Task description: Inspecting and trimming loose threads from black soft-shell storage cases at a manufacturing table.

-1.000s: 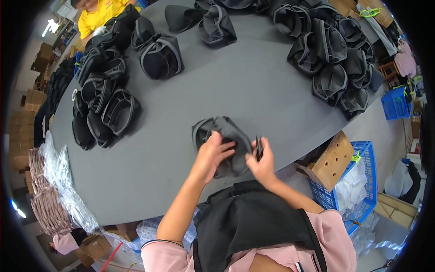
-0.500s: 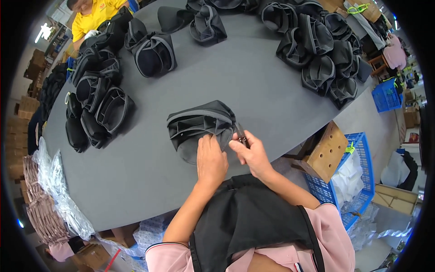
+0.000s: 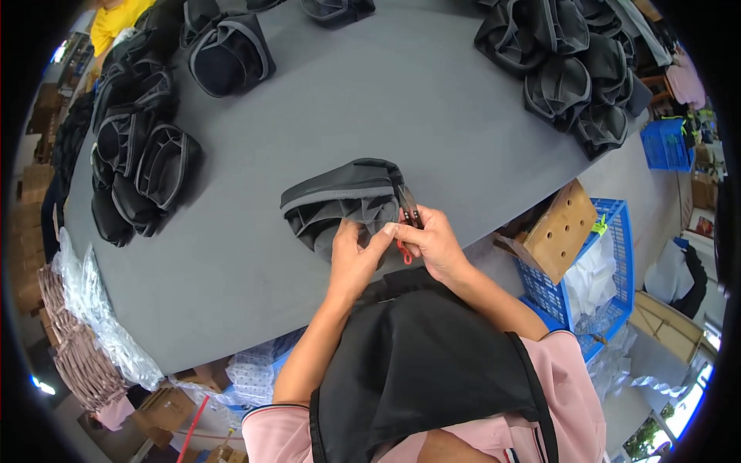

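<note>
as hands [image 3: 354,261] [image 3: 437,248] meet, red loop [image 3: 403,248] appears

The open black cloth pouch with grey edging [image 3: 347,182] is seen as matt and softly creased. Metal is shown in the slim, dark-handled snips [image 3: 411,210]. The curved grey tabletop [image 3: 247,201] is given a smooth, matt surface. At right, the blue latticed basket [image 3: 628,266] is moulded in plastic; at left, clear crumpled plastic wrapping [image 3: 116,332] is marked by glossy highlights.
</note>
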Action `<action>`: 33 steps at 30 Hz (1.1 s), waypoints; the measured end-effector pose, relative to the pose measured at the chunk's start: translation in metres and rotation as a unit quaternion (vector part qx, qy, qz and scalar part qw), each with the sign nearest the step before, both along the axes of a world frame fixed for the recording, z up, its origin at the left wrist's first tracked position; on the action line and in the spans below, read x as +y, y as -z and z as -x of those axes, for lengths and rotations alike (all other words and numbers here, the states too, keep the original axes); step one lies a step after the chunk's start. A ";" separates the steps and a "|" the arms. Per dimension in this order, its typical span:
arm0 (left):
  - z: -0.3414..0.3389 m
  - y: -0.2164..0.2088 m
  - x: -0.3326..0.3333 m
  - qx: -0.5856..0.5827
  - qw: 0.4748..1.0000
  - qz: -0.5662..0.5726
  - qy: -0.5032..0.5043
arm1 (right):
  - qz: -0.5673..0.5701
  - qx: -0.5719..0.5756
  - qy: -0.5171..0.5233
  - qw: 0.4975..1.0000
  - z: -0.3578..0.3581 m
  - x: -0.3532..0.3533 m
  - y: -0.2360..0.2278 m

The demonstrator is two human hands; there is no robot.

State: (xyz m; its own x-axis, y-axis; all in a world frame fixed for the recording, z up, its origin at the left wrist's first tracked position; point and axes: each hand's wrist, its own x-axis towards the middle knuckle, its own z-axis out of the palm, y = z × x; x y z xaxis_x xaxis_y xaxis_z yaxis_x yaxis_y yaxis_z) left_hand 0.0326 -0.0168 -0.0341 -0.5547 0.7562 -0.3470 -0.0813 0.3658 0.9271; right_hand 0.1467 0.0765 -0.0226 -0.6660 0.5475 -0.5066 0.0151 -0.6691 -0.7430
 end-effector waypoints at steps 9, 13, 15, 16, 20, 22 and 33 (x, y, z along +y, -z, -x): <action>-0.016 0.002 0.033 0.080 0.996 0.005 -0.040 | -0.234 -0.152 0.006 0.960 -0.030 0.004 0.002; -0.018 0.012 0.034 0.144 0.989 0.006 -0.030 | -0.488 -0.240 -0.029 0.839 -0.041 0.008 -0.010; -0.019 0.014 0.034 0.175 0.984 0.015 -0.020 | -0.490 -0.242 -0.033 0.837 -0.041 0.010 -0.011; -0.021 0.013 0.035 0.164 0.986 0.014 -0.025 | -0.527 -0.252 -0.052 0.810 -0.042 0.011 -0.010; -0.023 0.007 0.039 0.135 0.990 0.014 -0.031 | -0.613 -0.253 -0.043 0.747 -0.040 0.013 -0.003; -0.023 0.008 0.039 0.125 0.991 0.025 -0.035 | -0.613 -0.253 -0.042 0.747 -0.037 0.012 -0.005; -0.020 0.011 0.037 0.107 0.993 0.039 -0.044 | -0.613 -0.256 -0.012 0.748 -0.035 0.013 -0.009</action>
